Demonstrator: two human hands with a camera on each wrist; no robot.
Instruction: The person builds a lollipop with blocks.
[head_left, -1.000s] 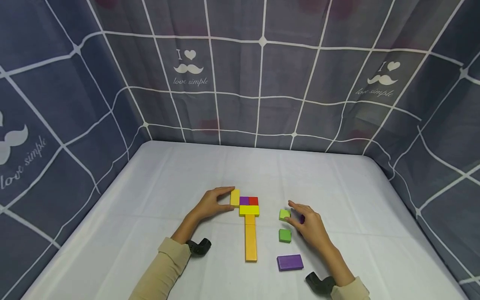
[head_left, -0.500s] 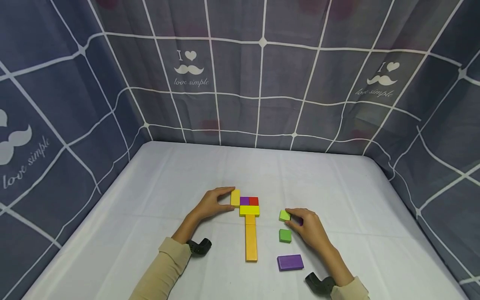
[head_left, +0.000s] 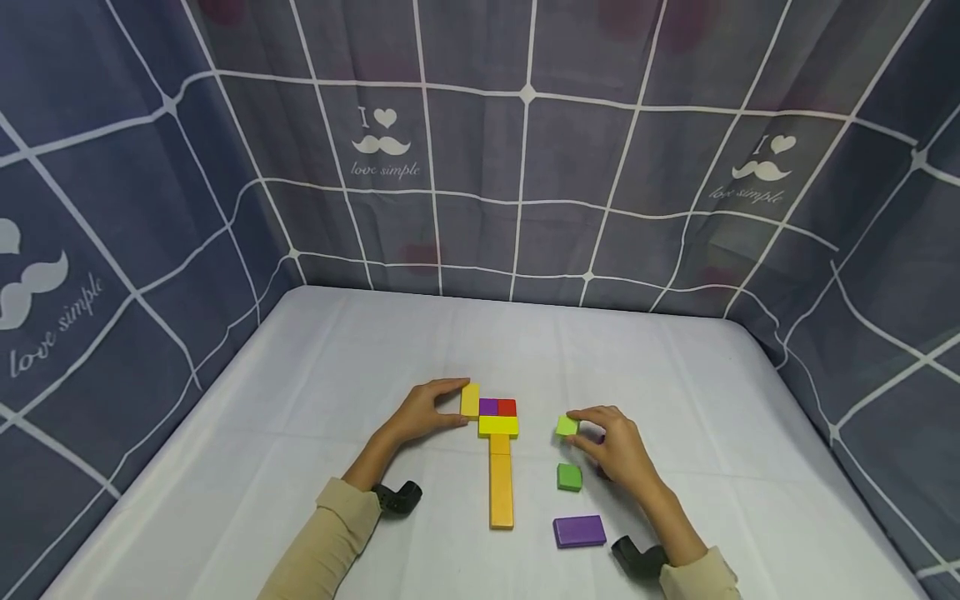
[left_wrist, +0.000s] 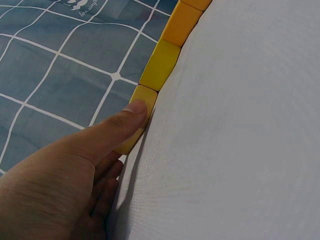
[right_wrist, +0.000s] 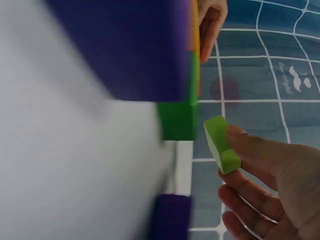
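My left hand (head_left: 416, 414) pinches a pale yellow block (head_left: 469, 400) between thumb and fingers, at the left side of a small purple block (head_left: 487, 407). A red block (head_left: 507, 407) adjoins the purple one. Below them lies a bright yellow block (head_left: 498, 427), then a short orange block (head_left: 499, 444) and a long orange block (head_left: 501, 492) in a column. To the right, my right hand (head_left: 618, 446) pinches a light green block (right_wrist: 222, 145) with thumb and fingertips. Behind that hand, another purple block (right_wrist: 172, 215) is mostly hidden in the head view.
A green block (head_left: 569, 477) and a larger purple block (head_left: 580, 532) lie on the white cloth (head_left: 360, 342), right of the orange column. Dark checked curtains (head_left: 480, 225) enclose the table at the back and sides. Each wrist wears a black camera mount (head_left: 400, 498).
My right fingers have closed from a loose spread onto the light green block, which has shifted slightly left. My left hand stays on the pale yellow block.
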